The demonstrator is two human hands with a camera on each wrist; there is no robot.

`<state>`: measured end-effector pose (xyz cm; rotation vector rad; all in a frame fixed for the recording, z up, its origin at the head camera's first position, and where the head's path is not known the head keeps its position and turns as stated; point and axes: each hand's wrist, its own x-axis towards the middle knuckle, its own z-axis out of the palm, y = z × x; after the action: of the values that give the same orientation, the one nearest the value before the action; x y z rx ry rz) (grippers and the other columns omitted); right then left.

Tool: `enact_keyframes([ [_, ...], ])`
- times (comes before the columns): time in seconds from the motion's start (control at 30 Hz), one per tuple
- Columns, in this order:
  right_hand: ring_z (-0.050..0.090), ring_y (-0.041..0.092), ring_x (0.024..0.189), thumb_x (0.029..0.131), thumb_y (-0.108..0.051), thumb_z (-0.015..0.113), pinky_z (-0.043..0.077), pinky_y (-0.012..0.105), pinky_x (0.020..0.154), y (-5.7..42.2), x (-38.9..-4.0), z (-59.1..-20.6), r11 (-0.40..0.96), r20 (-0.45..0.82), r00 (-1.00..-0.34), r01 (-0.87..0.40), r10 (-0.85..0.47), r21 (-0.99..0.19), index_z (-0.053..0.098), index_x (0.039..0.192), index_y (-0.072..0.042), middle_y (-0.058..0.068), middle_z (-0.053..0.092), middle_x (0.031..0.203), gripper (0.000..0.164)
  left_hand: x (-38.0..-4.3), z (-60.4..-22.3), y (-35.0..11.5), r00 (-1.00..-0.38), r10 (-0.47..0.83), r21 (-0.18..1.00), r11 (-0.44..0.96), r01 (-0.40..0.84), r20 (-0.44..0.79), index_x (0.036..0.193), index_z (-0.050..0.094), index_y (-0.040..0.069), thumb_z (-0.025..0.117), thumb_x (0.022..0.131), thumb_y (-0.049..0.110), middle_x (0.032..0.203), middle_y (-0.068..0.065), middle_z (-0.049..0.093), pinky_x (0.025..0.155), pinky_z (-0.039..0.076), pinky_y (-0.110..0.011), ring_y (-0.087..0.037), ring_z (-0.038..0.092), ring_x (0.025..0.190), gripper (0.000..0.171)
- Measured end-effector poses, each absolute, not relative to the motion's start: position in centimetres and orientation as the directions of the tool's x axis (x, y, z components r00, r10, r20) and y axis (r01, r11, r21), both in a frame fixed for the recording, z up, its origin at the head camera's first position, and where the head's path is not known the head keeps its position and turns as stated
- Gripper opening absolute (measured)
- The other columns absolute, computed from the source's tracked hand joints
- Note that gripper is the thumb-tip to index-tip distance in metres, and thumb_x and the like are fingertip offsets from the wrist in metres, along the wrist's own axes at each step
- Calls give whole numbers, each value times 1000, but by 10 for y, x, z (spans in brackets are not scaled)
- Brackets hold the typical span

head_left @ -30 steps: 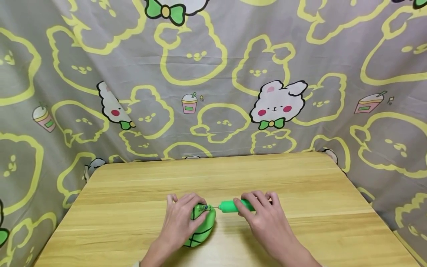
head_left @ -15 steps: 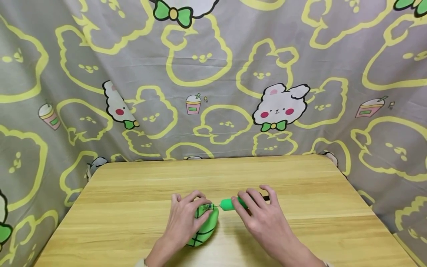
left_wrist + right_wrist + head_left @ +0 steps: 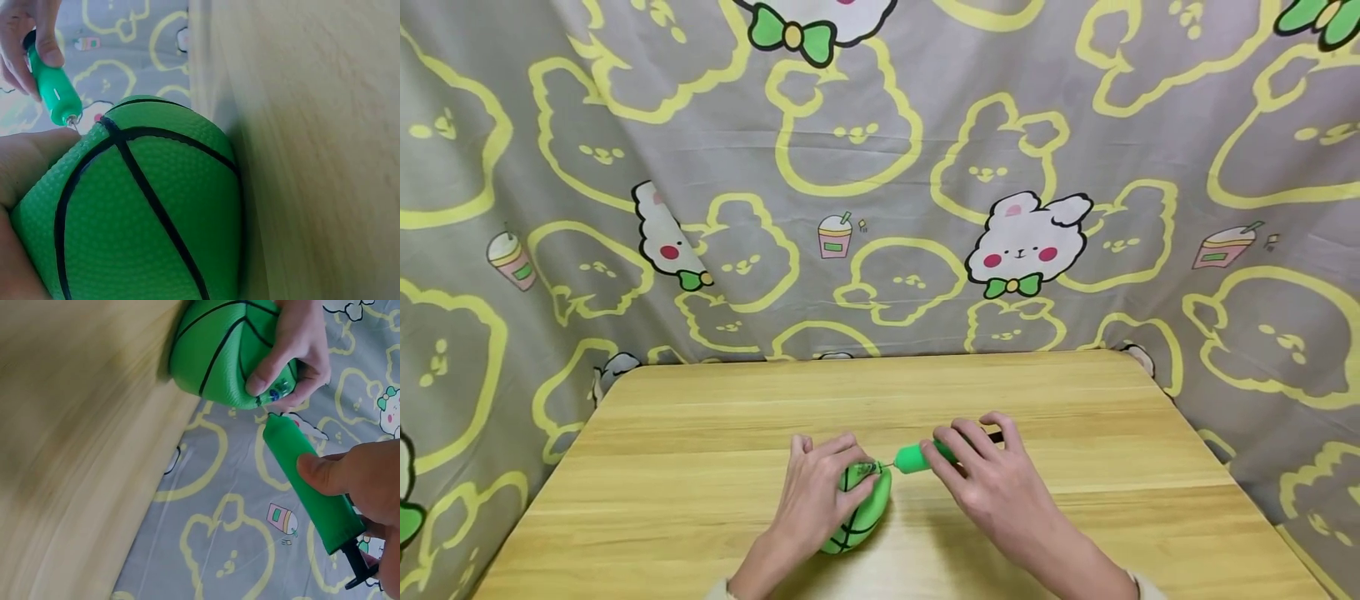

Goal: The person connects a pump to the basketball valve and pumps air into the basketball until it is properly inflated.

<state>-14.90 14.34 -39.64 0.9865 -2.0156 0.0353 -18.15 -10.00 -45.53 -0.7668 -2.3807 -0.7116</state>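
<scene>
A green mini basketball with black lines rests on the table, its surface dented and partly collapsed. My left hand pinches a fold of it between thumb and fingers, around a patch of dark print. In my right hand is a green hand pump, gripped around its barrel and pointing left at the ball. A thin needle at the pump's nose reaches the pinched part of the ball. The pump's black T-shaped handle shows at its rear in the right wrist view, close to the barrel.
The wooden table extends around both hands. Behind it and along its sides hangs a grey curtain with yellow cartoon outlines and white rabbits.
The gap between pump and ball has narrowed, with less needle showing. The pump's rear end has swung slightly away from me, and more of its black handle shows. My left hand keeps its pinch.
</scene>
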Motion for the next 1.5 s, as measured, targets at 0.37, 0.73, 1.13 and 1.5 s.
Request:
enact_keyframes([
  [0.37, 62, 28, 91, 107, 3, 34, 47, 52, 81, 141, -157, -399, 651, 702, -257, -660, -664, 375, 74, 102, -6, 10, 66, 102, 41, -182, -460, -101, -672, 350, 325, 672, 665, 652, 79, 76, 21, 96, 65, 17, 73, 20, 59, 70, 24, -28, 6, 36, 60, 24],
  [0.73, 62, 28, 92, 107, 3, 34, 46, 53, 82, 140, -162, -403, 638, 704, -246, -677, -666, 367, 76, 104, -8, 10, 68, 102, 44, -184, -462, -101, -678, 342, 361, 647, 672, 651, 76, 75, 22, 93, 66, 15, 71, 20, 60, 67, 27, -25, 7, 36, 60, 22],
  [1.13, 63, 28, 91, 105, 1, 39, 46, 52, 80, 136, -168, -408, 623, 699, -222, -677, -679, 391, 76, 102, -8, 10, 69, 102, 38, -186, -467, -102, -661, 348, 366, 620, 694, 664, 74, 74, 21, 91, 66, 12, 70, 19, 59, 65, 29, -23, 7, 37, 59, 21],
  [1.5, 63, 28, 91, 106, 1, 39, 43, 51, 76, 133, -171, -415, 620, 710, -217, -690, -670, 374, 76, 103, -8, 11, 70, 102, 39, -186, -467, -104, -664, 363, 373, 609, 700, 653, 74, 74, 20, 91, 67, 10, 69, 19, 59, 63, 27, -22, 8, 33, 58, 21],
])
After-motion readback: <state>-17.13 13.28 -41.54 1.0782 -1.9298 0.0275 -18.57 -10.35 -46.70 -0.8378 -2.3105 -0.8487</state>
